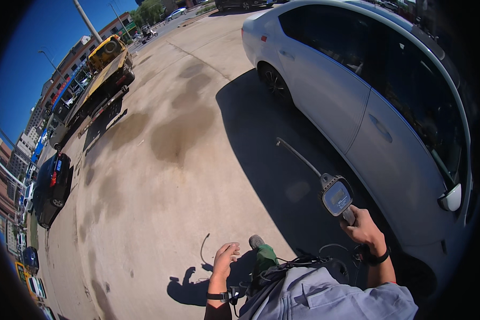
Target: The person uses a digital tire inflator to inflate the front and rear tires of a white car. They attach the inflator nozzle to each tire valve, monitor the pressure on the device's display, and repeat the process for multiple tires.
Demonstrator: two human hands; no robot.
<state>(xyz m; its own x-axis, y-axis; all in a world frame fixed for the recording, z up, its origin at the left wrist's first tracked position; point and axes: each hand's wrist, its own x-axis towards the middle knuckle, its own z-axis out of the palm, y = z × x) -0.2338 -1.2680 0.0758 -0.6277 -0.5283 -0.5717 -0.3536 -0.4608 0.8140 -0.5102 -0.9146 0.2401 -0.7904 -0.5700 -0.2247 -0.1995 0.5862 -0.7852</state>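
Observation:
My right hand is closed round the handle of a tyre inflator gauge. The gauge has a square head with a small screen and a dark rim. From its top a thin hose reaches up and to the left, its bent tip over the car's shadow. Close on the right stands a silver-white sedan, its doors shut and its rear wheel in shade. My left hand hangs in the air over the concrete, fingers loosely bent and holding nothing that I can see. Both wrists wear dark bands.
Dark cables lie about my waist, and one shoe shows below. Stained concrete stretches ahead and left. A yellow flatbed truck stands at the far left, a black car nearer. The door mirror juts out at right.

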